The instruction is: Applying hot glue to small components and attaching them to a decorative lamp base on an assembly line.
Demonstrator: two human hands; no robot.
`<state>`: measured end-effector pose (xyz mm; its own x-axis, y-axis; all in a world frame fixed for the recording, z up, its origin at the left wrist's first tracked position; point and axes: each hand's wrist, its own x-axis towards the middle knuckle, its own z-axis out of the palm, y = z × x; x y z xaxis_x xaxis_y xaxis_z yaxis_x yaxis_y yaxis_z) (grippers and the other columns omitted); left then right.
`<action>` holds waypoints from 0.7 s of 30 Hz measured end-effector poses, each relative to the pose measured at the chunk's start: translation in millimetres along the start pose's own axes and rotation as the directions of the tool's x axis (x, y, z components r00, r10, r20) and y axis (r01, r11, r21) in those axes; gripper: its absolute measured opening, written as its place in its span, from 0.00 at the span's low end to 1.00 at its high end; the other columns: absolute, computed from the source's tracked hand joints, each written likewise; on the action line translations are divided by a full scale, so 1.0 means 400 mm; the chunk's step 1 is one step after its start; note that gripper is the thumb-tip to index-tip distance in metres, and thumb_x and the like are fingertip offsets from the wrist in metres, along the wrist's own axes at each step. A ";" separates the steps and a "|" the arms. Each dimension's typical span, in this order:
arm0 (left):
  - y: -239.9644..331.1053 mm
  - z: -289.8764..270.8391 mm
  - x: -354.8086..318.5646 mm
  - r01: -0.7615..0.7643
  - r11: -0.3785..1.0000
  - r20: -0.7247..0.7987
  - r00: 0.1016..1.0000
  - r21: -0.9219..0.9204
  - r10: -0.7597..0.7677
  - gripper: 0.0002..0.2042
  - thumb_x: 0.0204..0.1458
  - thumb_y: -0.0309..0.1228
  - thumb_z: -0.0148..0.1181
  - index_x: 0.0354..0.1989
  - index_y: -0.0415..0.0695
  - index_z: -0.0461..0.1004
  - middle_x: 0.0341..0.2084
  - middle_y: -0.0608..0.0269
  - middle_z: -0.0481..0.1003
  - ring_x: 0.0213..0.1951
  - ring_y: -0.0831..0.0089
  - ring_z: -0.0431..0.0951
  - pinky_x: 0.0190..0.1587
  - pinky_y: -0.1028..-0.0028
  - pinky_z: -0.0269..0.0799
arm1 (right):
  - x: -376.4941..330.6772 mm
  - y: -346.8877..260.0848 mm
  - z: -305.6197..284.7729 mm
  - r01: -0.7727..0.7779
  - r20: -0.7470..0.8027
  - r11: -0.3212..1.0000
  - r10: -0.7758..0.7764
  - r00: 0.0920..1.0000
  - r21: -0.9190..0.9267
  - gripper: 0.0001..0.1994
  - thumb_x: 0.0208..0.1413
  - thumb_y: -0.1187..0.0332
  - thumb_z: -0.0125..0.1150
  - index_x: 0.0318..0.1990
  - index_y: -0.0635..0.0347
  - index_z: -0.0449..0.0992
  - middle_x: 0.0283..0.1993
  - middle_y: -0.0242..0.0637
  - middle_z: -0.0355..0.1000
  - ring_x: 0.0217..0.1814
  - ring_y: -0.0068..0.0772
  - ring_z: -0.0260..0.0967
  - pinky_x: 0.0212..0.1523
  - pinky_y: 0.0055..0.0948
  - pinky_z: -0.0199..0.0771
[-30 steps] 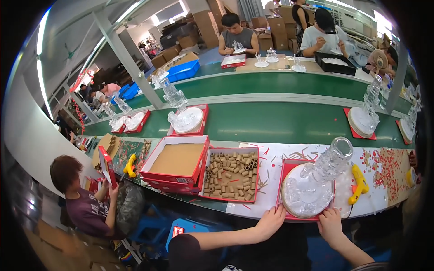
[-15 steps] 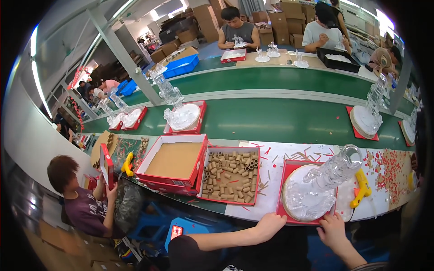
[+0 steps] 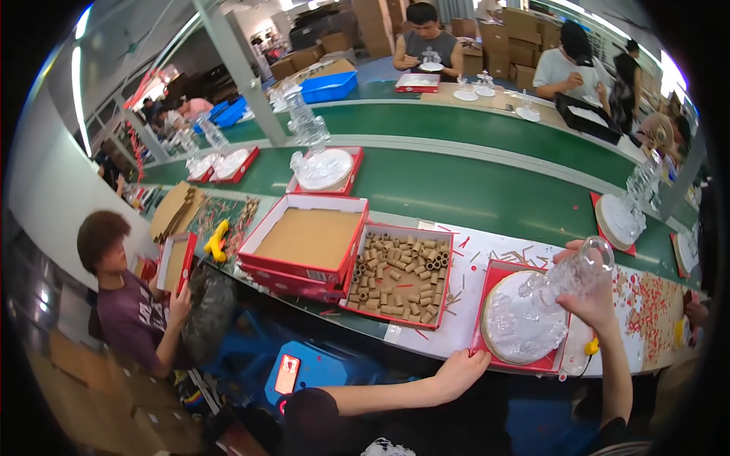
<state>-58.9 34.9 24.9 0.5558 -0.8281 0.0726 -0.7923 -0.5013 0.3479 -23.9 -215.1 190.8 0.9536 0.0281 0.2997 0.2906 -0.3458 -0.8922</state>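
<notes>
In front of me a shallow red box tray [image 3: 487,323] holds a round white base [image 3: 511,300] with clear plastic parts on it. From this base a clear plastic tower [image 3: 591,262], round and wide at its top, leans to the right. My right hand [image 3: 593,304] is wrapped around the tower's upper part, thumb toward the far side. My left hand [image 3: 461,374] pinches the tray's near left corner with curled fingers. Beyond my right hand's wrist, a yellow glue gun [image 3: 591,347] shows only in part.
Left of the tray stands a box of short cardboard tubes [image 3: 407,310], beside stacked red-and-white boxes [image 3: 304,237]. Red and brown scraps [image 3: 646,304] litter the right side. A green conveyor [image 3: 456,182] runs behind, carrying similar models. A co-worker [image 3: 133,304] sits at left holding a box.
My right hand has left the tray's near edge and risen to grasp the clear tower. My left hand stays at the tray corner. The view has shifted, and the co-worker's box has tilted.
</notes>
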 end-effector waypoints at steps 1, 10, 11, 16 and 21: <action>-0.001 0.001 -0.002 -0.003 1.000 -0.008 1.000 -0.019 0.003 0.20 0.43 0.23 0.56 0.48 0.32 0.67 0.34 0.54 0.72 0.33 0.56 0.74 0.35 0.63 0.73 | -0.012 -0.006 0.009 0.003 0.022 1.000 -0.003 1.000 -0.009 0.36 0.39 0.56 0.74 0.53 0.66 0.65 0.50 0.42 0.69 0.52 0.33 0.67 0.52 0.30 0.67; -0.108 -0.039 -0.129 -0.152 -0.349 0.034 0.880 -0.925 -0.474 0.16 0.62 0.31 0.45 0.57 0.41 0.61 0.58 0.54 0.65 0.48 0.65 0.76 0.49 0.63 0.74 | -0.206 -0.144 -0.045 0.366 0.069 0.930 -0.368 0.927 0.045 0.38 0.31 0.62 0.81 0.52 0.63 0.64 0.47 0.49 0.71 0.52 0.44 0.69 0.54 0.40 0.69; -0.124 -0.035 -0.128 -0.170 -0.552 0.060 0.926 -0.817 -0.373 0.18 0.63 0.32 0.45 0.60 0.42 0.59 0.57 0.53 0.65 0.47 0.65 0.77 0.49 0.64 0.74 | -0.202 -0.199 -0.034 0.411 0.098 0.909 -0.416 0.904 0.062 0.41 0.30 0.62 0.82 0.53 0.62 0.63 0.47 0.50 0.71 0.52 0.46 0.69 0.53 0.42 0.70; -0.010 -0.056 0.032 -0.012 -0.694 0.364 0.845 -0.720 -0.392 0.20 0.58 0.30 0.51 0.59 0.43 0.60 0.45 0.55 0.75 0.38 0.61 0.79 0.43 0.66 0.76 | -0.144 -0.251 -0.017 0.404 0.190 0.893 -0.440 0.878 0.200 0.36 0.30 0.65 0.81 0.49 0.64 0.68 0.42 0.54 0.74 0.44 0.56 0.75 0.42 0.45 0.78; 0.083 -0.138 0.118 0.116 -0.506 0.299 0.907 -0.854 -0.297 0.20 0.58 0.30 0.51 0.59 0.43 0.61 0.44 0.54 0.75 0.39 0.61 0.79 0.44 0.66 0.75 | -0.228 -0.229 0.012 0.498 -0.040 0.840 -0.502 0.864 0.213 0.32 0.32 0.62 0.79 0.46 0.70 0.72 0.43 0.55 0.74 0.44 0.51 0.76 0.43 0.41 0.77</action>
<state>-44.9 -7.1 91.4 0.6643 -0.6769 -0.3172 0.6807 0.3724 0.6309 -137.1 -181.5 243.7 0.6748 0.1602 0.7204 0.7362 -0.0771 -0.6724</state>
